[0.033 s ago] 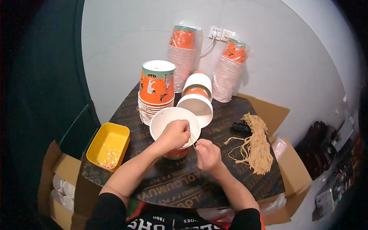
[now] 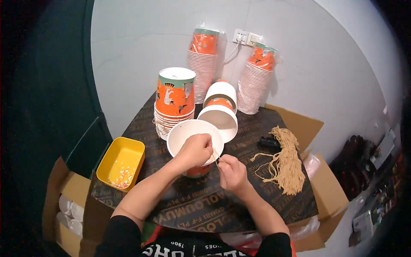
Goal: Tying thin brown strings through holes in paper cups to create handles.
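A white-lined paper bucket (image 2: 177,132) with an orange printed outside stands upright at the middle of the table. Over its near right rim, my left hand (image 2: 197,150) is closed, its fingers bent around a thin tan string (image 2: 216,156). My right hand (image 2: 233,172) pinches the same string just outside the rim. The string runs short between both hands; its ends are hidden by the fingers. Behind the bucket, more buckets (image 2: 229,126) lie on their sides, mouths toward me. A nested stack of upside-down buckets (image 2: 174,96) rises at the back left, with bits of string along its rims.
At the left sits a yellow bin (image 2: 117,154) holding small pale and orange beads. A bundle of tan strings (image 2: 289,165) lies at the right beside a black object (image 2: 269,142). Two plastic-wrapped bucket stacks (image 2: 201,66) lean by the wall. Cardboard boxes (image 2: 329,184) flank the dark table (image 2: 180,210).
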A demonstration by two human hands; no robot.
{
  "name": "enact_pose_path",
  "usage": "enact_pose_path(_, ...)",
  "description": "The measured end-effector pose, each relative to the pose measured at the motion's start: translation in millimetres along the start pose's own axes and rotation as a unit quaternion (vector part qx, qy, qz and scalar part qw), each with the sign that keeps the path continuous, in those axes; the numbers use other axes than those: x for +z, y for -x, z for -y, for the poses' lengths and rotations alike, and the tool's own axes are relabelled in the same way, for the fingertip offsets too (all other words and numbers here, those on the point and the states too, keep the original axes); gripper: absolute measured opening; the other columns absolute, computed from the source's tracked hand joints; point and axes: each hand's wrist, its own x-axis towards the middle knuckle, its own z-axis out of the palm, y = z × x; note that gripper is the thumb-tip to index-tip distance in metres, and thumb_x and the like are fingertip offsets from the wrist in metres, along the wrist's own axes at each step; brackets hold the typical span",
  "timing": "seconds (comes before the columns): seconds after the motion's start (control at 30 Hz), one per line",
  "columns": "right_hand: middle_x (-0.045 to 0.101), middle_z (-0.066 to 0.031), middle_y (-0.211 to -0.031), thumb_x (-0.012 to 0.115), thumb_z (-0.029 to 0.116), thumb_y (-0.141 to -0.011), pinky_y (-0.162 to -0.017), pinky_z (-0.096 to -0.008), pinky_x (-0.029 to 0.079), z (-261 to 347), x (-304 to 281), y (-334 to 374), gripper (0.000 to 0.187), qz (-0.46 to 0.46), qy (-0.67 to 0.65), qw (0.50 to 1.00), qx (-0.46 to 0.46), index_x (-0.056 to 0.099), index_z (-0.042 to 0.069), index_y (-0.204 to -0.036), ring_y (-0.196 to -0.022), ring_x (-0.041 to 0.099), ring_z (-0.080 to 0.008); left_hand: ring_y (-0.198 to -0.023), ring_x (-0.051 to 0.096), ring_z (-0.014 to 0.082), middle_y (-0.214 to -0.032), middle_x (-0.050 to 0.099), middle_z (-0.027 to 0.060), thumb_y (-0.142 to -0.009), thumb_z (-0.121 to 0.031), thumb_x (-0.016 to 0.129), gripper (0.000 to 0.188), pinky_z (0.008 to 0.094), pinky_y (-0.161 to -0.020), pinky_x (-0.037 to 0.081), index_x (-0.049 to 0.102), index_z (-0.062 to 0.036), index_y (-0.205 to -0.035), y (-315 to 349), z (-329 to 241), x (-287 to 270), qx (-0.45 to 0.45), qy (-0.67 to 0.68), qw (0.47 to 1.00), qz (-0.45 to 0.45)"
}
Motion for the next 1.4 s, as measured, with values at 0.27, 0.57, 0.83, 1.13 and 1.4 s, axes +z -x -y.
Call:
enact_pose_path(0.27,0.058,-0.0129,-0.074,0.060,-0.001,-0.086,-0.051,-0.0339,0.048,-1.7,3.6,11.9,0.007,-0.013,-0.114,0.971,0.210,0.057,0.001,-0.092,-0.059,0.060,-0.0269,-0.070,0.065,0.0320,-0.071,0.064,0.0179,-0.076,-0.008,0.060,0.010,0.0404,-0.064,0.050,0.061,0.0017,-0.078,6.4,-16.8,-9.8,0.029,0.010,0.999,0.034)
enact_pose_path(0.57,0.056,-0.0048,-0.059,0.065,0.001,-0.086,-0.046,-0.0270,0.041,5.2,6.6,12.1,0.008,-0.059,-0.185,0.933,0.304,0.058,0.002,-0.090,-0.048,0.052,-0.0130,-0.072,0.065,0.0349,-0.074,0.065,0.0197,-0.075,-0.010,0.061,0.012,0.0420,-0.067,0.050,0.062,0.0016,-0.079,12.5,-27.0,-19.3,0.078,-0.088,0.985,0.123)
enact_pose_path(0.83,0.058,-0.0060,-0.072,0.064,0.001,-0.086,-0.054,-0.0269,0.044,4.8,7.9,6.9,0.006,-0.091,-0.165,0.952,0.241,0.059,0.002,-0.089,-0.059,0.053,-0.0143,-0.075,0.065,0.0366,-0.075,0.065,0.0211,-0.075,-0.012,0.061,0.014,0.0440,-0.069,0.050,0.063,0.0010,-0.080,15.0,-29.1,-18.7,0.074,-0.130,0.981,0.125)
enact_pose_path(1.13,0.054,0.0005,-0.072,0.063,0.002,-0.089,-0.054,-0.0214,0.040,11.3,9.4,11.0,0.004,-0.086,-0.230,0.915,0.321,0.059,0.001,-0.090,-0.060,0.047,-0.0052,-0.076,0.065,0.0368,-0.075,0.065,0.0205,-0.076,-0.011,0.060,0.013,0.0437,-0.069,0.050,0.062,0.0007,-0.080,16.9,-30.5,-21.9,0.085,-0.122,0.981,0.129)
enact_pose_path(1.4,0.053,0.0062,-0.069,0.063,0.005,-0.091,-0.053,-0.0175,0.037,10.4,12.5,10.9,0.006,-0.095,-0.291,0.859,0.412,0.059,0.002,-0.090,-0.060,0.044,-0.0002,-0.074,0.064,0.0357,-0.074,0.065,0.0192,-0.079,-0.012,0.059,0.013,0.0424,-0.067,0.050,0.061,0.0005,-0.082,19.5,-39.2,-21.1,0.106,-0.085,0.979,0.151)
